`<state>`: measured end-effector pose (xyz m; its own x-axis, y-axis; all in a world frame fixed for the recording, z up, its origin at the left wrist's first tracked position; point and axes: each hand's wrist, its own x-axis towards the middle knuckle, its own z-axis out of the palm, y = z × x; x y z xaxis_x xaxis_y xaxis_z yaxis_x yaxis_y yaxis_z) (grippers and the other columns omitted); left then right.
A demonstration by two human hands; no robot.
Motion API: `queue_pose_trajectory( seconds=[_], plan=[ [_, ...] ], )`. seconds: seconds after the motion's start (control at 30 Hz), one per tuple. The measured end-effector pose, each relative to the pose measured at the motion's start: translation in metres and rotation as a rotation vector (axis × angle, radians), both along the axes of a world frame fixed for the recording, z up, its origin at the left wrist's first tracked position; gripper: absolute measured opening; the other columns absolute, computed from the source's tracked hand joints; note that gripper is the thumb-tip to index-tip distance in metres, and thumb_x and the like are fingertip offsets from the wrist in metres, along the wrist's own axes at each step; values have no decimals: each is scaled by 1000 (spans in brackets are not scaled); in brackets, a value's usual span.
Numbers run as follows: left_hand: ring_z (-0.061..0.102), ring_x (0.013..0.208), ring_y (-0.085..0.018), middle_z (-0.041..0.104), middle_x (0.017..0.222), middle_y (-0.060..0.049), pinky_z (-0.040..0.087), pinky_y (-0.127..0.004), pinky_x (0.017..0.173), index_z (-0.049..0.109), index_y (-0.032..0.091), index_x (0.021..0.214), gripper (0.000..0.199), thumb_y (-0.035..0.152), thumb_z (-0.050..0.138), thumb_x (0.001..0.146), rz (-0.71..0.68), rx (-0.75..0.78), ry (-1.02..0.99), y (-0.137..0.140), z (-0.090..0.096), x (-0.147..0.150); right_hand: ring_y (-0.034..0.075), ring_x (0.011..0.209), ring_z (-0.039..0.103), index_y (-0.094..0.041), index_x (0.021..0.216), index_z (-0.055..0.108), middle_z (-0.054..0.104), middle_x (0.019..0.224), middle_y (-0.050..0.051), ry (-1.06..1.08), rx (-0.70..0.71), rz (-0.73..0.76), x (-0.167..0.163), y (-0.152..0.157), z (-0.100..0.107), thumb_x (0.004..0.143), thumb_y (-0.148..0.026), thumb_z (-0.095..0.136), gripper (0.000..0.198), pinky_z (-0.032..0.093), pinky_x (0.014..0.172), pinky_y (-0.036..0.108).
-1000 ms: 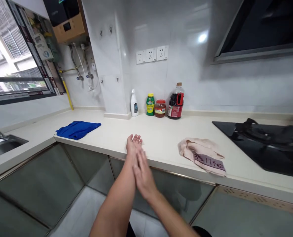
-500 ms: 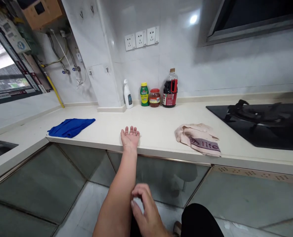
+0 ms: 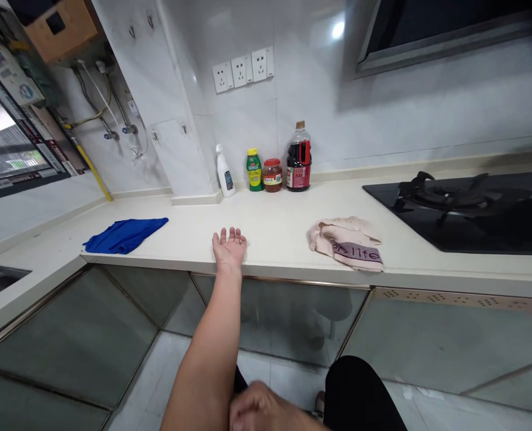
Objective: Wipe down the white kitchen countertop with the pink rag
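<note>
Left hand (image 3: pixel 228 248) palm up and spread wide at the smooth cream countertop (image 3: pixel 274 230) edge, holding nothing. Right hand (image 3: pixel 259 411) low by the left forearm, loosely curled, grip unclear. Crumpled beige towel (image 3: pixel 345 243) to the right, blue cloth (image 3: pixel 124 234) to the left. Four containers by the wall: white spray bottle (image 3: pixel 225 172), green bottle (image 3: pixel 254 170), red-lidded jar (image 3: pixel 272 175), dark sauce jug (image 3: pixel 298 158).

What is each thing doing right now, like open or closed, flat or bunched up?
Left hand: open, palm up, resting at the counter edge, holding nothing.
Right hand: low by the left forearm, loosely curled, holding nothing.
Blue cloth: lying loosely folded.
Beige towel: crumpled.
Dark bottle: upright, capped.
Red jar: upright, lid on.
Spray bottle: upright.
Stove: no flame visible.
</note>
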<state>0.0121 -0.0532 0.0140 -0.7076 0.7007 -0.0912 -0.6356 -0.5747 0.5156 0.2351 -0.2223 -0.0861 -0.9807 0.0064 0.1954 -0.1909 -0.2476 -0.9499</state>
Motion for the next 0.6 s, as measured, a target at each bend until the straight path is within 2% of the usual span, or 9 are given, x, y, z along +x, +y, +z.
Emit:
queue_pose_trajectory(
  seconds=[0.1,0.2,0.3,0.33,0.4,0.47,0.5,0.53,0.6],
  plan=[
    [68,90,-19,63,97,-5,50,-31,77,54,26,93,22,47,49,96,8,-29,23,-3,4,1,19,72,64,-20,54,61,61,63,4,61,152,17,-20,27,36,94,-70,46,66,50,84,30],
    [67,86,-18,61,92,-4,50,-30,76,53,26,91,19,44,55,92,15,-41,45,-6,8,2,21,66,63,-21,56,61,61,61,6,58,304,-269,-39,60,55,100,-76,23,80,53,81,34],
    [66,82,-16,60,88,-2,50,-28,75,53,26,89,16,40,60,90,7,-45,70,-6,10,5,25,93,65,-18,88,71,70,94,10,133,424,-597,-33,104,61,101,-75,32,70,50,94,38],
    [66,81,-16,60,87,-2,50,-27,74,54,25,89,16,38,62,88,2,-50,78,-5,11,6,26,107,62,-19,100,72,69,109,11,178,523,-701,-23,122,65,102,-70,39,61,46,102,40],
    [66,78,-15,60,86,-1,50,-26,73,55,25,89,14,34,65,86,-9,-63,93,-4,11,7,27,127,51,-21,113,71,61,131,11,224,833,-945,7,161,75,104,-55,45,44,36,113,45],
    [65,75,-14,60,84,-1,50,-25,73,55,24,89,13,30,67,85,-14,-79,109,-2,10,7,30,139,40,-24,117,72,53,144,10,67,1192,-1169,41,202,91,104,-43,47,34,26,119,51],
    [65,74,-14,61,83,-1,51,-25,73,56,23,89,13,28,67,84,-15,-87,120,-1,10,7,31,143,33,-26,124,70,47,151,9,-128,1311,-1243,57,223,98,103,-41,50,33,21,121,54],
    [65,74,-14,61,82,-1,51,-25,73,56,23,90,13,27,67,84,-14,-96,133,0,10,6,34,146,29,-28,133,66,41,156,8,-356,1364,-1293,69,242,105,103,-42,52,36,20,121,57],
    [66,73,-14,63,81,-2,51,-25,73,57,22,92,15,27,67,83,-5,-114,171,2,8,6,40,146,27,-29,149,54,35,160,12,-710,1351,-1307,83,274,114,102,-51,56,52,23,117,62]
  ],
)
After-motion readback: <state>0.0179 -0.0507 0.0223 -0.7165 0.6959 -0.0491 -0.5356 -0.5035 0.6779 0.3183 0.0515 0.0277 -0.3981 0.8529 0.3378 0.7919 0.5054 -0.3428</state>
